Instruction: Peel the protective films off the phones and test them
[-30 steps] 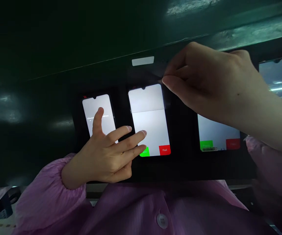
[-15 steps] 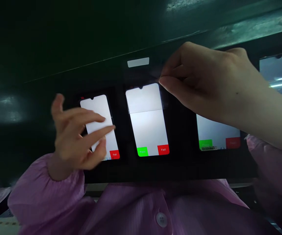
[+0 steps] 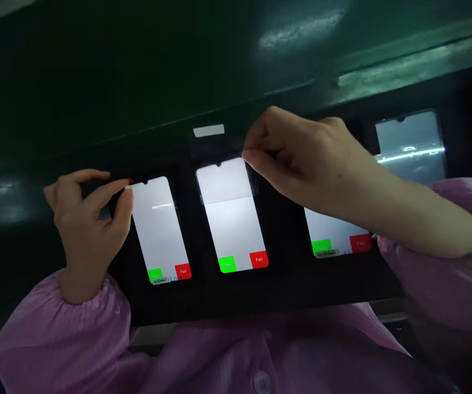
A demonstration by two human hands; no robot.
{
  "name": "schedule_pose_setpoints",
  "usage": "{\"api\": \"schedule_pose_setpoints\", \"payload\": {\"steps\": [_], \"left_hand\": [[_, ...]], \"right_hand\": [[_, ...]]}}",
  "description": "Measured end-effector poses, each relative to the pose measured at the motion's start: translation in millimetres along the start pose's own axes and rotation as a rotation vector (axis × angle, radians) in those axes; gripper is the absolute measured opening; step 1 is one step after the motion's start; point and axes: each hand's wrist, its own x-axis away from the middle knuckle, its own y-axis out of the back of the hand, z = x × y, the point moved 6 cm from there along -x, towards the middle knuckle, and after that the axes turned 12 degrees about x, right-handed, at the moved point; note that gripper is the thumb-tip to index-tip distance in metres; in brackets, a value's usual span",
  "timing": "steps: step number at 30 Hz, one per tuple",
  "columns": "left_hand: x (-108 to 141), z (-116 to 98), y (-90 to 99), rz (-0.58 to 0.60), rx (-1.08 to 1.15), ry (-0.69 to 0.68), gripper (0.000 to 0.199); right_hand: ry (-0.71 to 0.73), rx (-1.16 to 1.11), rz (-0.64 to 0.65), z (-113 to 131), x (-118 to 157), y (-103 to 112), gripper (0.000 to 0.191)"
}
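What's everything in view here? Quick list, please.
smartphones: four, three lit white and one greyish with reflected light, in a row
Pass buttons: three, green, lower left of the lit screens
Fail buttons: three, red, lower right of the lit screens
black panel: one, black, holding the smartphones
white label: one, white, above the middle smartphone
dark green housing: one, dark green, above the panel
pink shirt: one, pink, bottom of view
pink sleeves: two, pink, at the wrists
left hand: one, at the left smartphone's top corner
right hand: one, at the middle smartphone's top corner

Three phone screens (image 3: 231, 230) show a green "Pass" button (image 3: 227, 264) and a red "Fail" button (image 3: 259, 259).
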Motion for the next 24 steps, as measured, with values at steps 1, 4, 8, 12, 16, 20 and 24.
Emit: {"api": "schedule_pose_setpoints", "payload": {"steps": [1, 4, 8, 12, 16, 20, 24], "left_hand": [[-1, -1, 0.9, -0.026, 0.013, -0.021, 0.024], [-1, -3, 2.0, -0.065, 0.033, -0.083, 0.016], [3, -5, 2.8, -0.095, 0.048, -0.111, 0.004], [7, -12, 5.6, -0.027, 0.119, -0.121, 0.008], [12, -27, 17.4, 0.052, 0.307, -0.140, 0.017], [15, -35, 26.6, 0.139, 0.479, -0.097, 0.035], [20, -27, 36.8, 0.173, 0.559, -0.048, 0.038]], "right_hand": [[0.005, -0.008, -0.011, 0, 0, 0, 0.008], [0.014, -0.036, -0.031, 0, -1, 0, 0.008], [0.006, -0.078, -0.030, -1, -1, 0, 0.008], [-0.040, -0.120, -0.026, -2, 1, 2, 0.009], [-0.089, -0.146, -0.038, -2, 3, 4, 0.009], [-0.090, -0.125, -0.026, -1, 3, 4, 0.008], [-0.078, -0.141, -0.011, -3, 1, 1, 0.008]]}}
